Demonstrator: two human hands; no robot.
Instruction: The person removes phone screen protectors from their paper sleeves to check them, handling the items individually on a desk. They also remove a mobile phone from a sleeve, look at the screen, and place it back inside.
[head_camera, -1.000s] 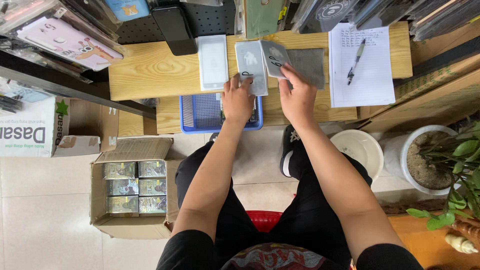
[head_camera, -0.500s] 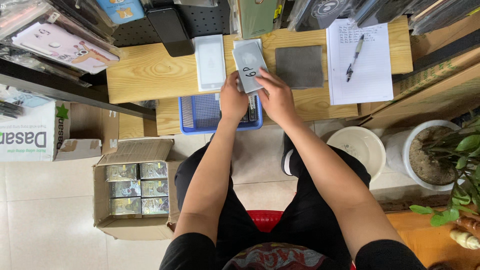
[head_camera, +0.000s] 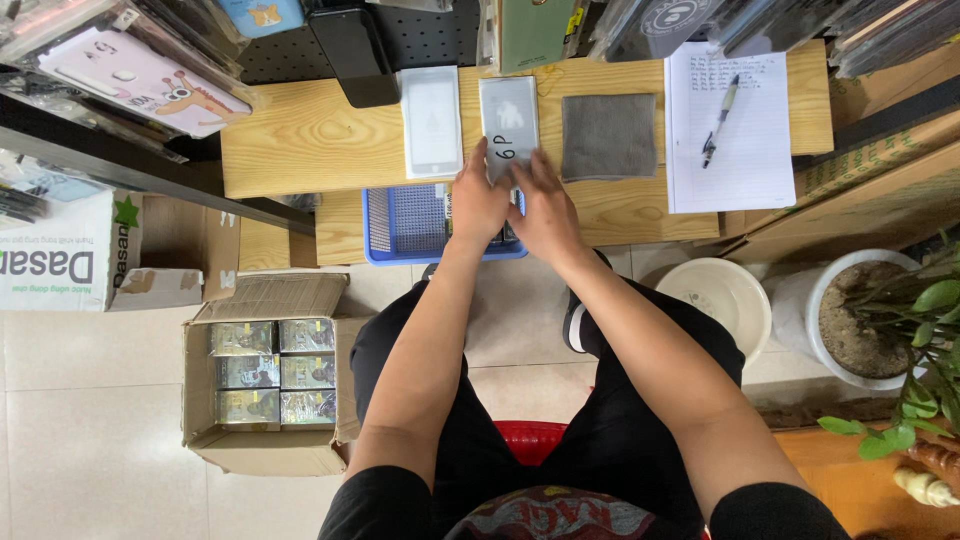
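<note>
Here, in the head view, both hands rest on a flat grey rectangular packet with a handwritten mark (head_camera: 508, 125), which lies on the pale wooden table (head_camera: 300, 140). The left hand (head_camera: 478, 200) presses its near left edge with fingers close together; the right hand (head_camera: 545, 205) lays spread fingers on its near right corner. The packet seems already set down, not yet released.

Left of the packet lies a white flat phone-screen panel (head_camera: 432, 120), right of it a grey square cloth (head_camera: 608, 135), farther right a written sheet of paper (head_camera: 745, 130) with a pen (head_camera: 720, 120).

Just below the packet, a blue plastic mesh basket (head_camera: 400, 225) holds something dark under the hands; what, I cannot tell. Far below left, an open cardboard box (head_camera: 265, 385) holds six small packaged boxes in two columns.
</note>
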